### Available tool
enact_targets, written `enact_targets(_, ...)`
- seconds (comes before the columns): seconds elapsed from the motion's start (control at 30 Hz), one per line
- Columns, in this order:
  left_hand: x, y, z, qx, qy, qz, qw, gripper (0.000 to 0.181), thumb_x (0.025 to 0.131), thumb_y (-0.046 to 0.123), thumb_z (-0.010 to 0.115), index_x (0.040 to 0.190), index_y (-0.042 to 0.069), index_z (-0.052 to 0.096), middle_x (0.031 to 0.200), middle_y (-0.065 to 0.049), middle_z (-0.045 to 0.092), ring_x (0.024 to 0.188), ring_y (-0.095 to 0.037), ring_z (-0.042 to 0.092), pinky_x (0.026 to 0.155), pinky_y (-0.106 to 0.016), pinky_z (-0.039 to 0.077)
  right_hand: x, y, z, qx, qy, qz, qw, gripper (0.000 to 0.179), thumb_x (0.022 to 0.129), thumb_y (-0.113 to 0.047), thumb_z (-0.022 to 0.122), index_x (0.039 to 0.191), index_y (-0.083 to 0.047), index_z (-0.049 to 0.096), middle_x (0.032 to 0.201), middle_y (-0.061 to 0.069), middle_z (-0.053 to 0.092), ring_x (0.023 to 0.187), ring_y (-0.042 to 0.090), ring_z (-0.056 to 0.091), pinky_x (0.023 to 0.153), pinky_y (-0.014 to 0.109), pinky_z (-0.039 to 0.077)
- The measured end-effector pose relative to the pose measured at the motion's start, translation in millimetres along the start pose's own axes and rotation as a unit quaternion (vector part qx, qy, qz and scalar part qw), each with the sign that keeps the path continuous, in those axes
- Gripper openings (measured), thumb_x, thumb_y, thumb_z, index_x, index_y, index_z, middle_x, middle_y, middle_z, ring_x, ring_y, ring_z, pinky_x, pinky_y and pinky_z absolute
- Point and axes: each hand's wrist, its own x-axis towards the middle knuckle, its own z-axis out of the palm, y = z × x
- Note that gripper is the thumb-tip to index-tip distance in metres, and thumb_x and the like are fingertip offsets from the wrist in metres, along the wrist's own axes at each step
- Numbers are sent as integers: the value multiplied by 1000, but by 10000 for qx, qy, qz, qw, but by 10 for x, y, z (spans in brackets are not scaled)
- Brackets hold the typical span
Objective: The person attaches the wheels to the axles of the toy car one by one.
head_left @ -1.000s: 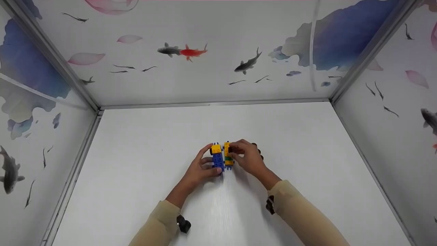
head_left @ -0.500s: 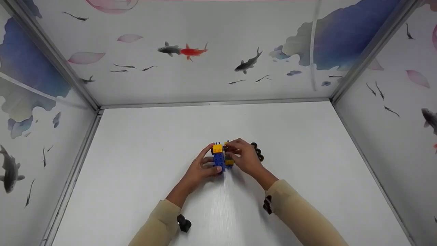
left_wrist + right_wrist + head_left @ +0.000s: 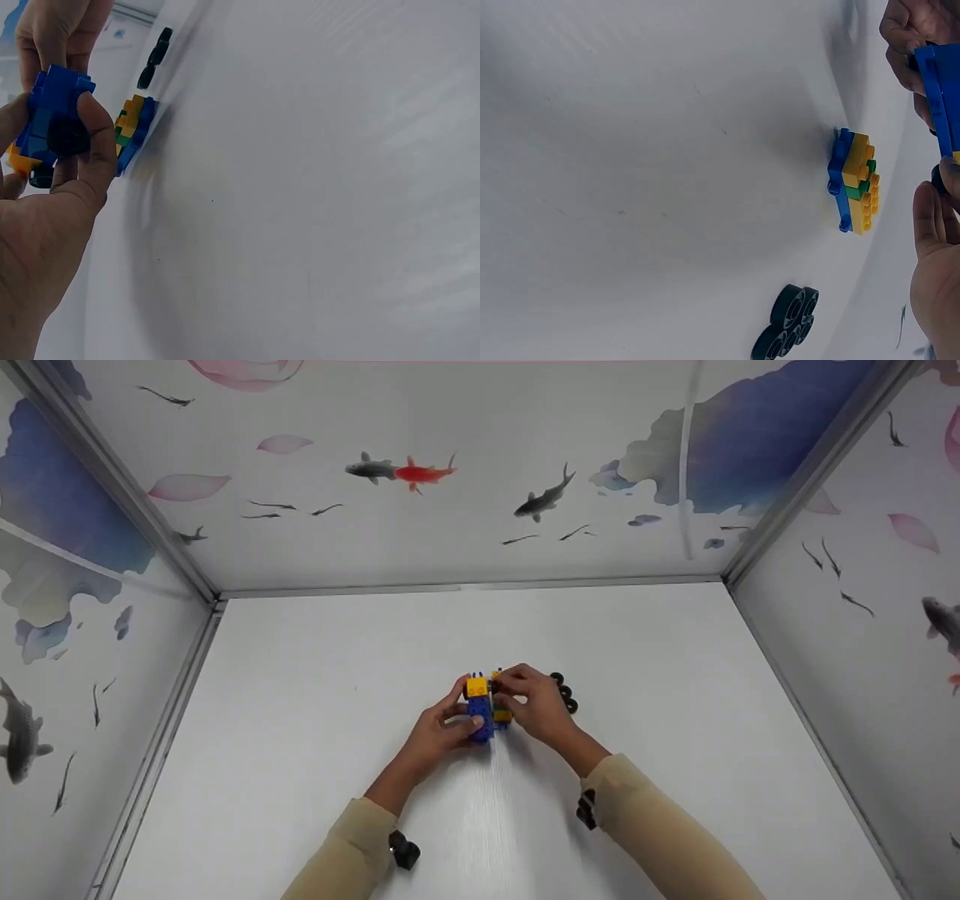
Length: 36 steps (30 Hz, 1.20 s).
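Note:
My left hand (image 3: pixel 442 731) grips a blue toy block car (image 3: pixel 480 720) with a yellow block on its far end. Black wheels show on the car's underside in the left wrist view, where my left hand (image 3: pixel 56 217) wraps round it. At the far right side of the car, my right hand (image 3: pixel 536 697) pinches a black toy wheel (image 3: pixel 937 180) between thumb and fingers. A second block car (image 3: pixel 855 184), with a blue base under yellow and green blocks, sits on the table without wheels. In the head view, my right hand partly hides it.
Several loose black wheels (image 3: pixel 564 692) lie close together on the white table (image 3: pixel 315 675), just right of my right hand. Patterned panels (image 3: pixel 465 532) with printed fish stand round the back and sides of the table.
My right hand has moved slightly left with the wheel, from over the second block car to the side of the held car. The left hand stays nearly in place, its thumb shifting up the car.

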Motion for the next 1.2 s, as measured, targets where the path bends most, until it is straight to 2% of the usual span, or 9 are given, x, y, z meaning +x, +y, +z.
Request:
enact_targets(0.2,-1,-4,21,145,-39,105,9998,88,104,35,79,176,38,27,154,-23,55,134,-33,66,105,-45,65,-13,-15,5,-277,36,-193,9994,35,101,-1,78,136,-1,77,123,12,72,111,27,76,100,42,66)
enact_targets(0.57,1,-13,42,177,-54,118,9998,86,105,35,79,175,39,29,150,-22,56,132,-31,66,105,-44,65,-7,11,1,-194,12,-307,9993,35,99,3,78,135,1,77,122,15,72,107,28,77,97,43,67)
enact_targets(1.2,-27,-7,33,152,-143,176,9996,87,106,36,77,176,35,26,151,-22,54,133,-32,65,106,-45,64,4,21,-17,-62,-224,-82,9997,35,101,-2,78,136,-4,78,125,11,74,116,28,75,103,45,65)
